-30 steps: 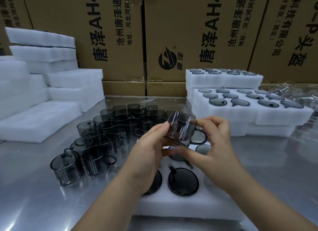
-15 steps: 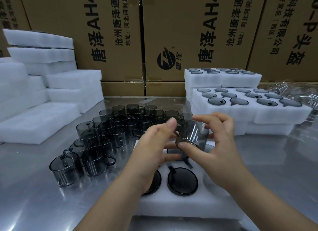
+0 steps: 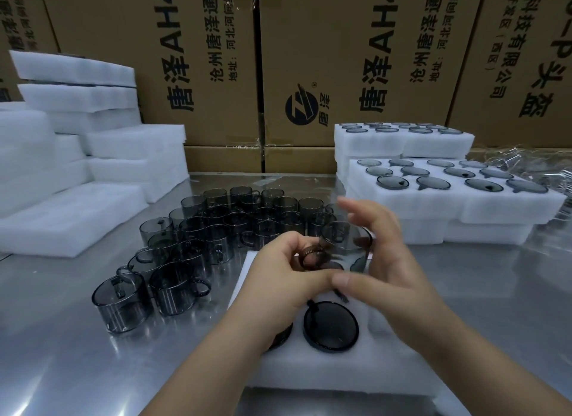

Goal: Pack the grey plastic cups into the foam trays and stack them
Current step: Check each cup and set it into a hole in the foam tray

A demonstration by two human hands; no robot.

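We hold a translucent grey plastic cup (image 3: 348, 245) over the 12 o'clock end of the white rectangular foam tray (image 3: 325, 372) on the shiny steel table (image 3: 62, 338). Our left hand (image 3: 284, 285) is curled, its fingers pinching the cup's loop handle at its 9 o'clock side. Our right hand (image 3: 393, 260) arches loosely spread at the cup's 3 o'clock, fingers blurred; we cannot tell whether they touch it. A second grey cup (image 3: 331, 326) sits sunk in the tray at 6 o'clock. Loose grey plastic cups (image 3: 198, 239) crowd the table at 10 o'clock, and stacked filled foam trays (image 3: 495, 208) stand at 2 o'clock
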